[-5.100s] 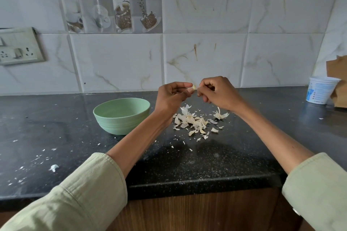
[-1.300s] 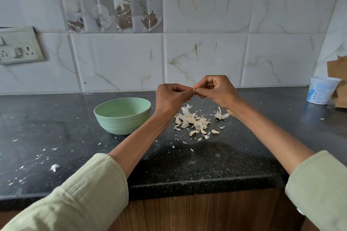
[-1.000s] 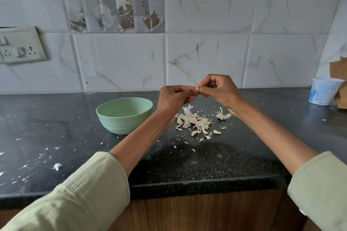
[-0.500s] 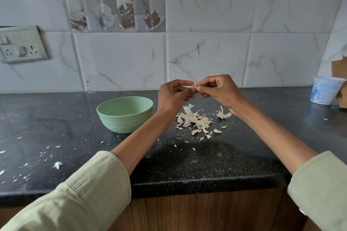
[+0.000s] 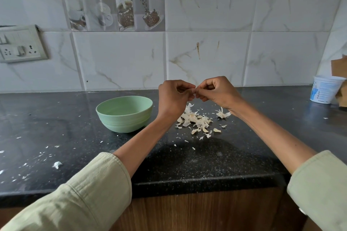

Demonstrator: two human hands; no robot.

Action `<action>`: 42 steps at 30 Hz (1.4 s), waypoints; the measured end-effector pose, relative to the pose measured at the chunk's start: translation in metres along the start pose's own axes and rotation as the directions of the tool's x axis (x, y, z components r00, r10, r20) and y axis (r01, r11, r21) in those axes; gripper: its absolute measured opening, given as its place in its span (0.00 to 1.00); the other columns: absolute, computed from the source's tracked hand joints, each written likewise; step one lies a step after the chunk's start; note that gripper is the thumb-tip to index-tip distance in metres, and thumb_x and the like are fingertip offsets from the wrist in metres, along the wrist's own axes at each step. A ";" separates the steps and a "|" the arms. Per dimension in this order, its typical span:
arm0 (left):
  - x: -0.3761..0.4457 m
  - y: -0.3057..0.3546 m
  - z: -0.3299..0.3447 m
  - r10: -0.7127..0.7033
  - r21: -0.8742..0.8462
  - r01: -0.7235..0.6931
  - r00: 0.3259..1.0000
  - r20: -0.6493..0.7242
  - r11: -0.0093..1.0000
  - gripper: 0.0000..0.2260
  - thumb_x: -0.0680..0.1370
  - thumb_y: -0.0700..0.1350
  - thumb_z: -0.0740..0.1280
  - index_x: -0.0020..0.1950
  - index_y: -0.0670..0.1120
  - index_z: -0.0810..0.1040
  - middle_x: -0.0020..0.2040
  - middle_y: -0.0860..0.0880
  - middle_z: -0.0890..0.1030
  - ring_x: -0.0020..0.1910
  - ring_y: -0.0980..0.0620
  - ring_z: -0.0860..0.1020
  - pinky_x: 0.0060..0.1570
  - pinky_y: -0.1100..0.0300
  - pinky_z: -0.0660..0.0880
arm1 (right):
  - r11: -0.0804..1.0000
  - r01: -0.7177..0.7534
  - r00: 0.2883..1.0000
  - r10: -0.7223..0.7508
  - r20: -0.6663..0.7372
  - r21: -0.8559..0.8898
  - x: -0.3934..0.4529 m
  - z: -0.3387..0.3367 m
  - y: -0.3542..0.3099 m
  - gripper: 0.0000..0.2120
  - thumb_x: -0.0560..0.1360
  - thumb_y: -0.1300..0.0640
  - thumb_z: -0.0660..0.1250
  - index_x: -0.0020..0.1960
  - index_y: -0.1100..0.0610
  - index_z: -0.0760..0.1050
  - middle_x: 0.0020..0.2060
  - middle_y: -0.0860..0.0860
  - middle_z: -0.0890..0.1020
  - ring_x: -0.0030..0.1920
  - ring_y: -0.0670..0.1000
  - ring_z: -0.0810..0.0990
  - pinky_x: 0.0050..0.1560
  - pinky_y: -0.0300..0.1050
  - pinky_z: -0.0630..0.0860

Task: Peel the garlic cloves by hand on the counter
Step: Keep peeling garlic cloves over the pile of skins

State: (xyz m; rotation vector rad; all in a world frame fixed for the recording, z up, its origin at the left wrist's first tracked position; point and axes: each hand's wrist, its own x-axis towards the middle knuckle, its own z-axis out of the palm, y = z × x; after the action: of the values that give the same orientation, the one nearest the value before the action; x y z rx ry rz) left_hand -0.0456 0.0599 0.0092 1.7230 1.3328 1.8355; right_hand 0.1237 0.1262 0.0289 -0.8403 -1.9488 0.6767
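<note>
Garlic clove (image 5: 194,91), small and pale, is pinched between the curled fingertips of the left hand (image 5: 173,97) and right hand (image 5: 217,91), above papery white garlic skins (image 5: 195,119) on the black speckled stone counter (image 5: 187,161).

Whatever the left hand (image 5: 173,97) and right hand (image 5: 218,93) pinch between their meeting fingertips is hidden by the curled fingers; no clove shows, and each grip's contents cannot be told. The left forearm covers part of the peel pile (image 5: 195,119) on the desk (image 5: 56,122). The green bowl (image 5: 124,113) shows only its far inner wall, its bottom out of sight. The white tub (image 5: 325,89) has print too small to read, and the brown paper (image 5: 339,73) beside it is cut off by the right edge. The switch plate (image 5: 20,44) runs past the left edge.
</note>
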 end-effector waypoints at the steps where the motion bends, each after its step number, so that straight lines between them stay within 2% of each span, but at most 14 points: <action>1: 0.000 0.000 0.000 -0.004 -0.014 0.004 1.000 0.002 1.000 0.01 0.77 0.36 0.77 0.48 0.41 0.88 0.37 0.47 0.87 0.38 0.49 0.87 0.44 0.58 0.85 | 1.000 0.000 1.000 0.000 0.001 -0.002 0.000 0.000 0.000 0.07 0.78 0.58 0.77 0.49 0.62 0.86 0.40 0.55 0.88 0.41 0.47 0.86 0.43 0.38 0.83; 5: -0.001 0.001 -0.001 -0.039 -0.101 0.041 0.999 0.022 0.994 0.03 0.76 0.36 0.78 0.49 0.39 0.88 0.38 0.45 0.88 0.40 0.48 0.88 0.44 0.61 0.84 | 0.999 0.010 1.000 -0.010 -0.002 -0.033 0.001 0.000 0.001 0.06 0.78 0.58 0.77 0.48 0.60 0.86 0.40 0.56 0.88 0.40 0.49 0.85 0.46 0.44 0.84; 10: 0.003 -0.002 -0.001 -0.215 -0.328 0.241 0.970 0.114 0.913 0.05 0.78 0.35 0.76 0.53 0.35 0.86 0.45 0.38 0.88 0.46 0.43 0.88 0.53 0.55 0.85 | 0.993 0.048 0.999 -0.048 0.000 -0.112 0.001 0.000 0.003 0.07 0.78 0.54 0.75 0.47 0.58 0.85 0.40 0.57 0.87 0.39 0.50 0.83 0.48 0.55 0.84; 13: 0.006 -0.005 0.000 -0.285 -0.410 0.330 0.943 0.170 0.850 0.06 0.79 0.34 0.74 0.55 0.33 0.85 0.46 0.37 0.87 0.45 0.45 0.87 0.54 0.56 0.84 | 0.990 0.076 0.997 -0.077 -0.006 -0.122 0.001 0.000 0.002 0.09 0.78 0.51 0.76 0.46 0.58 0.84 0.39 0.55 0.86 0.38 0.49 0.82 0.45 0.52 0.82; 15: 0.007 -0.005 0.001 -0.307 -0.415 0.360 0.932 0.191 0.835 0.07 0.79 0.35 0.74 0.55 0.34 0.85 0.45 0.38 0.87 0.43 0.48 0.86 0.53 0.57 0.84 | 0.985 0.091 0.995 -0.094 -0.016 -0.143 0.001 0.000 0.002 0.07 0.77 0.54 0.76 0.46 0.57 0.84 0.37 0.50 0.86 0.37 0.45 0.81 0.44 0.49 0.81; 19: 0.007 -0.005 0.002 -0.305 -0.399 0.366 0.929 0.211 0.841 0.09 0.77 0.39 0.77 0.54 0.35 0.86 0.44 0.41 0.86 0.41 0.50 0.83 0.52 0.60 0.84 | 0.967 0.130 0.990 -0.140 -0.029 -0.218 0.001 0.002 0.001 0.03 0.76 0.57 0.76 0.44 0.56 0.84 0.33 0.45 0.83 0.32 0.38 0.76 0.36 0.34 0.73; 22: 0.008 -0.006 0.000 -0.324 -0.411 0.375 0.927 0.191 0.831 0.11 0.77 0.36 0.77 0.56 0.33 0.84 0.44 0.41 0.86 0.40 0.50 0.84 0.52 0.59 0.84 | 0.958 0.154 0.986 -0.167 -0.031 -0.241 -0.001 0.003 0.001 0.05 0.76 0.57 0.77 0.43 0.56 0.83 0.32 0.44 0.82 0.30 0.38 0.76 0.35 0.30 0.71; 27: 0.009 -0.007 0.001 -0.291 -0.278 0.320 0.946 0.140 0.906 0.09 0.77 0.36 0.77 0.56 0.37 0.85 0.47 0.39 0.88 0.46 0.46 0.86 0.55 0.54 0.84 | 0.943 0.181 0.980 -0.196 -0.029 -0.278 -0.001 0.002 0.002 0.06 0.75 0.55 0.78 0.42 0.53 0.82 0.34 0.44 0.84 0.33 0.40 0.78 0.37 0.33 0.73; 31: 0.011 -0.010 0.000 -0.223 -0.199 0.241 0.969 0.107 0.950 0.09 0.76 0.37 0.78 0.56 0.42 0.85 0.46 0.40 0.88 0.45 0.47 0.86 0.54 0.53 0.84 | 0.937 0.186 0.977 -0.208 -0.046 -0.296 -0.001 0.002 0.003 0.06 0.76 0.54 0.77 0.42 0.53 0.82 0.33 0.42 0.82 0.32 0.39 0.77 0.36 0.31 0.71; 38: 0.010 -0.008 0.000 -0.206 -0.246 0.233 0.970 0.131 0.941 0.09 0.78 0.33 0.74 0.57 0.38 0.84 0.43 0.40 0.87 0.43 0.46 0.87 0.54 0.53 0.85 | 0.939 0.176 0.977 -0.203 -0.064 -0.295 -0.001 0.002 0.003 0.08 0.76 0.52 0.77 0.42 0.52 0.82 0.33 0.42 0.82 0.32 0.39 0.77 0.37 0.32 0.71; 42: 0.009 -0.004 0.001 -0.238 -0.317 0.275 0.959 0.152 0.908 0.08 0.78 0.37 0.76 0.56 0.36 0.85 0.45 0.39 0.87 0.44 0.45 0.87 0.55 0.52 0.85 | 0.932 0.183 0.973 -0.217 -0.075 -0.314 -0.002 0.002 0.003 0.07 0.74 0.49 0.76 0.43 0.50 0.81 0.33 0.42 0.82 0.32 0.40 0.78 0.37 0.39 0.74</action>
State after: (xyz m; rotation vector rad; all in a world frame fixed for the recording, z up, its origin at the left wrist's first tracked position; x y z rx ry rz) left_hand -0.0483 0.0688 0.0114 1.3784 1.0699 1.6759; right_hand 0.1239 0.1262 0.0252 -0.8277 -2.0334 0.2050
